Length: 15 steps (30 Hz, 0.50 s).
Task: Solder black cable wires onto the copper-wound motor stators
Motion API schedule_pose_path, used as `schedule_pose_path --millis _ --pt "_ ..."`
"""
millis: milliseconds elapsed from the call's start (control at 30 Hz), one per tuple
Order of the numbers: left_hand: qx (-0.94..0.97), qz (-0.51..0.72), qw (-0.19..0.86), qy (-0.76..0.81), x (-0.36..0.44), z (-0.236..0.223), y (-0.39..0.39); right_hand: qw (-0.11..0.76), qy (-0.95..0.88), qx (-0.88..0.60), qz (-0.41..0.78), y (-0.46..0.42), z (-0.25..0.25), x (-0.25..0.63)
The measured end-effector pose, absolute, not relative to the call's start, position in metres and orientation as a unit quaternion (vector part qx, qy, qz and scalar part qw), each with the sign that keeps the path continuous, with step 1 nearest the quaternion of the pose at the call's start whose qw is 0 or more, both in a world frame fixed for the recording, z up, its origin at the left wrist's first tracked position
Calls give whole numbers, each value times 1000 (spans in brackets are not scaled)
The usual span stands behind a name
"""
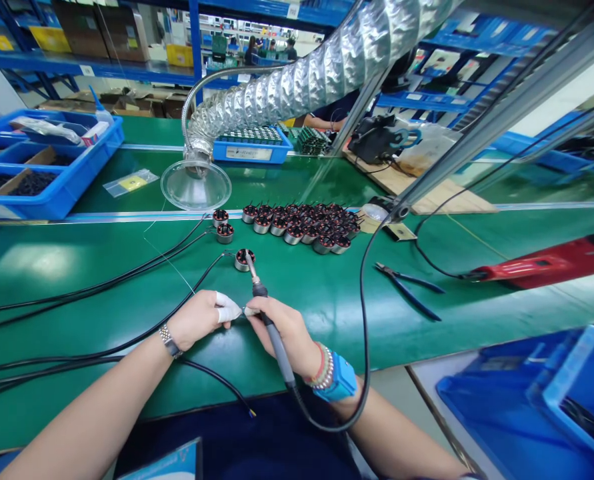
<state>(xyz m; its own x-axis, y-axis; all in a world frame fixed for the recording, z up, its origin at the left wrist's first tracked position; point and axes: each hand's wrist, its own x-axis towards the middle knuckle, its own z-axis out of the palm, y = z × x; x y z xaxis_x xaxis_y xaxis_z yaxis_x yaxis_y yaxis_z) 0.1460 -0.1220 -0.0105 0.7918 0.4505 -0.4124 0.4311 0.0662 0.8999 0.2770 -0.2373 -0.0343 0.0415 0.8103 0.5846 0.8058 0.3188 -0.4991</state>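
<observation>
Dark clothing (247,443) of the person was nearest to the camera, and from there both forearms reached over the green bench (331,300). The right hand (287,330) had its grip wrapped around a soldering iron (280,350), held like a pen, perhaps so that the tip could be aimed finely. This tip was at a round motor part (241,264), which stood on the bench just beyond the hands; whether they touched, I could not tell. The left hand (201,317) had its white-covered fingertips pressed together beside the right thumb, seemingly pinching a thin wire (169,260), though this was too small to be certain; the covers probably protected against heat. A black cable (206,275) came to the motor part from the left, away from the iron's side. Beyond it, a clear funnel (197,190) hung from a silver duct (301,87), likely for drawing fumes. More motor parts (293,235) stood closely grouped behind, and cutters (387,269) lay to the right, probably for easy reach.
</observation>
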Motion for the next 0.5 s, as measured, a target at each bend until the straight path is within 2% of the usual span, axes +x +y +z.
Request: schedule_pose_path --millis 233,500 --pt "696 16 642 322 146 -14 -122 444 -672 -592 18 -236 -36 276" --pt "712 14 617 335 147 -13 -123 498 -560 -649 133 -241 -48 279"
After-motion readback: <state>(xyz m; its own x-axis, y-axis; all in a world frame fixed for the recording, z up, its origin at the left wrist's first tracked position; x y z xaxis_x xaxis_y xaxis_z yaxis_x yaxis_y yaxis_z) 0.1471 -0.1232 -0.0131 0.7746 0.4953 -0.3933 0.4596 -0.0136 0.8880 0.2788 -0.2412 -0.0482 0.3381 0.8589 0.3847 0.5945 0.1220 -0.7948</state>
